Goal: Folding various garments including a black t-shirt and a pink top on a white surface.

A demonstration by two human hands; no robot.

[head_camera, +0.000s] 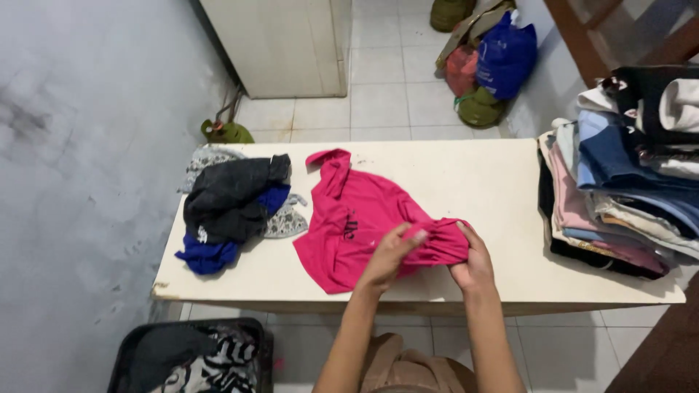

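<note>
Both hands were bunching up one end of the pink shirt (pixel 349 218), which lay near the middle of the cream desk (pixel 473 182). The left hand (pixel 389 255) had it pinched from about 9 o'clock, and the right hand (pixel 473 262) was clenched on the gathered bit at 3 o'clock. A dark jacket pile (pixel 233 196) sat off at 9 o'clock, with folded stacks (pixel 619 196) at 3 o'clock. Honestly, I'd smooth the body flat on the desk first and keep both grips even so the fold didn't twist.
</note>
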